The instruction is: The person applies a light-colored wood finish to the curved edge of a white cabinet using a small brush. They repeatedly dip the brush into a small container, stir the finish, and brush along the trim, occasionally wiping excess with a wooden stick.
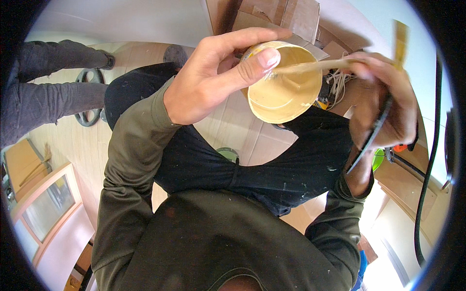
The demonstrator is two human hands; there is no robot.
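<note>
My left hand [213, 72] grips a round yellowish tub [286, 97] from its left side, thumb over the rim. The tub is tilted so its cream-coloured inside and round bottom face me. My right hand [388, 92], blurred by motion, is closed to the right of the tub. From its fingertips a thin tan strip [315, 66] reaches across the tub's mouth to near my left thumb; whether it is stiff cannot be told. A blurred yellow flat piece [400, 43] sticks up above the right hand. Below its palm a thin dark blade-like thing [371, 133] slants down.
Cardboard boxes [296, 22] and tangled white cords [338, 85] are beyond the tub. A black cable [429, 179] hangs at right. Another person's dark-trousered legs [58, 99] are at left, near a dark wheel-shaped thing [91, 99]. A framed glass panel [48, 208] is lower left.
</note>
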